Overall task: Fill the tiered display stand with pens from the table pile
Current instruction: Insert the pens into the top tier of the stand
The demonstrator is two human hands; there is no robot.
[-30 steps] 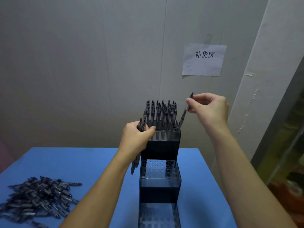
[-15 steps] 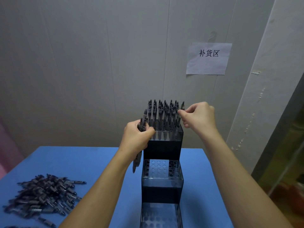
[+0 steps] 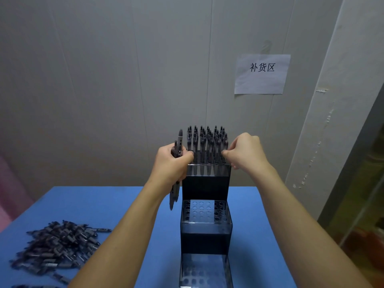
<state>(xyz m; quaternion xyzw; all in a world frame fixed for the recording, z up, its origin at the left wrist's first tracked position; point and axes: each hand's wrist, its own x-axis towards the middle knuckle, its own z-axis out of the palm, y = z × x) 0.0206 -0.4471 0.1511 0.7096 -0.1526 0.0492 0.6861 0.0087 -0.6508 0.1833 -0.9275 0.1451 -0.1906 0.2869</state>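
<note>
In front of me stands a pale grey panelled wall (image 3: 104,80) with thin vertical seams. A white paper sign (image 3: 262,74) with three printed Chinese characters hangs on it, up to my right. Further right a whitish corner post (image 3: 332,121) leans across my view, its paint chipped in spots. Beyond it the space is dim and blurred, greenish and reddish. Below me lies the blue worktop (image 3: 104,204). At the far left edge I see something pink (image 3: 8,183), blurred. The light is soft and even.
</note>
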